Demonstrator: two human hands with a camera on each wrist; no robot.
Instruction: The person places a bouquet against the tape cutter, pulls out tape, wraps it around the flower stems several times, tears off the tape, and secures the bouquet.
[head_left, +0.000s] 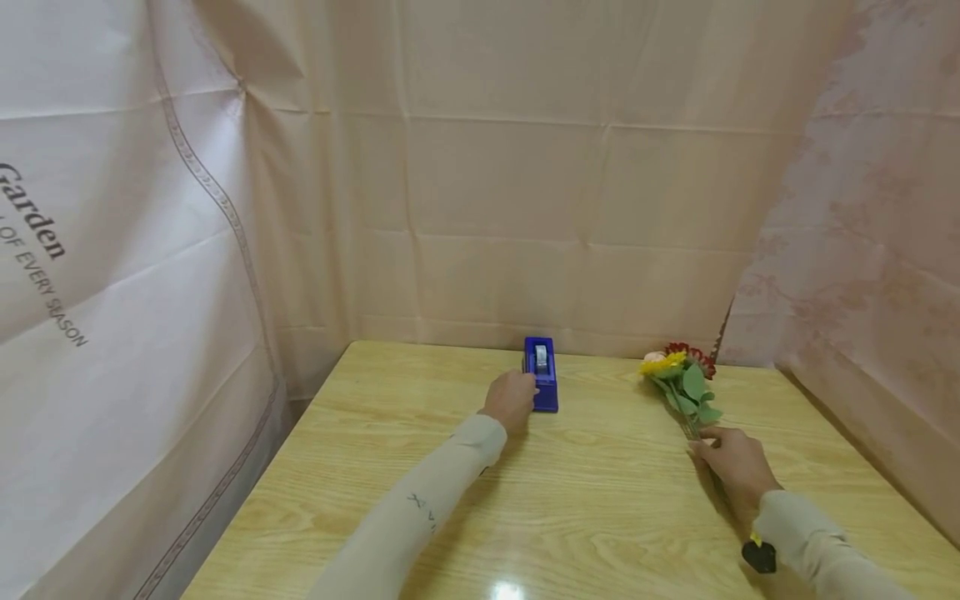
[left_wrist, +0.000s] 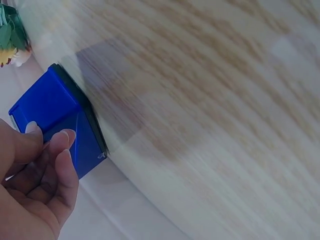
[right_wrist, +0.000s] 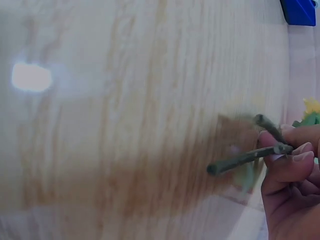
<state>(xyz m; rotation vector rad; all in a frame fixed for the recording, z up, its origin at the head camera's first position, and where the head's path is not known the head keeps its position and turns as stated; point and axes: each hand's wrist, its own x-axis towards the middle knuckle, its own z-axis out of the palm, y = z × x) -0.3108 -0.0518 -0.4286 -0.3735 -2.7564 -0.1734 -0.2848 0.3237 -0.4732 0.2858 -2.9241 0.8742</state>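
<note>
A blue tape dispenser (head_left: 546, 397) with a roll of clear tape (head_left: 541, 359) sits near the back edge of the table. My left hand (head_left: 512, 398) is at its left side, thumb and curled fingers gripping its edge. The left wrist view shows the fingertips against the blue body (left_wrist: 47, 102); part of the dispenser is hidden behind the hand (left_wrist: 37, 185). To the right, my right hand (head_left: 735, 467) pinches the stems of a bunch of flowers (head_left: 678, 379), with yellow, red and pale blooms and green leaves. Two cut stem ends (right_wrist: 240, 161) stick out past the fingers (right_wrist: 290, 172).
The light wood-grain table (head_left: 420, 400) lies beneath both hands. Hanging cloth (head_left: 495, 183) stands behind the table, with more cloth on the left (head_left: 150, 250) and right (head_left: 877, 275). A dark round item (head_left: 759, 556) hangs at the right sleeve cuff.
</note>
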